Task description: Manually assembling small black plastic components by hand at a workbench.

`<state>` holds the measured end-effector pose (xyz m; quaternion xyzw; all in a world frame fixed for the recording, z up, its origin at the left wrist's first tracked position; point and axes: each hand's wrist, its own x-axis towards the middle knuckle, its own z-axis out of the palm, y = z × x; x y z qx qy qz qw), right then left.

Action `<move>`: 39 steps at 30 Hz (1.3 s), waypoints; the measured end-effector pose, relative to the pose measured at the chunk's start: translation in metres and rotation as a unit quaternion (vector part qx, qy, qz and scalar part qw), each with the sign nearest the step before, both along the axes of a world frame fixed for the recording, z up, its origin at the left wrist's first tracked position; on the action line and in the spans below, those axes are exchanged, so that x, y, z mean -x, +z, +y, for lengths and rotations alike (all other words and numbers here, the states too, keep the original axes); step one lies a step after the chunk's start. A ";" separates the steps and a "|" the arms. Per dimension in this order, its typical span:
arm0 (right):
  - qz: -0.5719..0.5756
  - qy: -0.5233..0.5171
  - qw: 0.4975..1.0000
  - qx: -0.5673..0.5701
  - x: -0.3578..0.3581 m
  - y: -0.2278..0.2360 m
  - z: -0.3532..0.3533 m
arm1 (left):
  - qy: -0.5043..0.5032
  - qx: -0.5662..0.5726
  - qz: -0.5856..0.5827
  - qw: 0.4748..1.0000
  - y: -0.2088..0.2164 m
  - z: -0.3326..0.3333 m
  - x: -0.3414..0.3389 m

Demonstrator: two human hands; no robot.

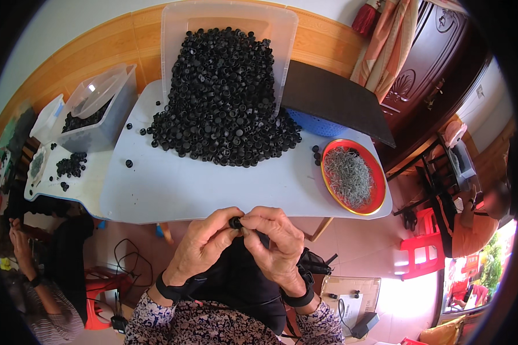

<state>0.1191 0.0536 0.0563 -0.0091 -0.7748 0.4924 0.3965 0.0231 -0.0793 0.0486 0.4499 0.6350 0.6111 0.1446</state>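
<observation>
Just off the table's front edge, my two hands meet around one small round black cap (235,222). My left hand (204,240) pinches it between thumb and fingers. From the other side, the closed fingertips of my right hand (272,237) press up against the same cap; whether they also hold a tiny pin is too small to tell. Beyond my hands a big heap of black caps (224,103) spills out of a tilted clear plastic bin (172,34). To the right sits a red bowl (380,192) full of thin silvery metal pins (349,177).
The pale table (155,195) has a few loose caps. A dark board (334,95) rests over a blue basket (313,123). At left stand another clear bin (95,129) and a co-worker's hand (22,250). Red stools (422,256) and another person (472,230) are at right.
</observation>
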 end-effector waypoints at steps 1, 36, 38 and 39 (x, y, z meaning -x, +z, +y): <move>0.000 0.000 1.000 -0.002 0.000 0.000 0.000 | 0.000 0.000 0.000 1.000 0.000 0.000 0.000; -0.117 0.100 0.988 0.023 -0.004 -0.007 0.030 | -0.040 0.086 0.004 0.995 0.002 -0.003 0.003; -0.111 0.117 0.987 0.018 -0.005 -0.009 0.033 | -0.050 0.090 -0.014 0.995 0.001 -0.003 0.003; -0.111 0.121 0.986 0.018 -0.004 -0.008 0.033 | -0.057 0.095 -0.031 0.993 0.002 -0.005 0.003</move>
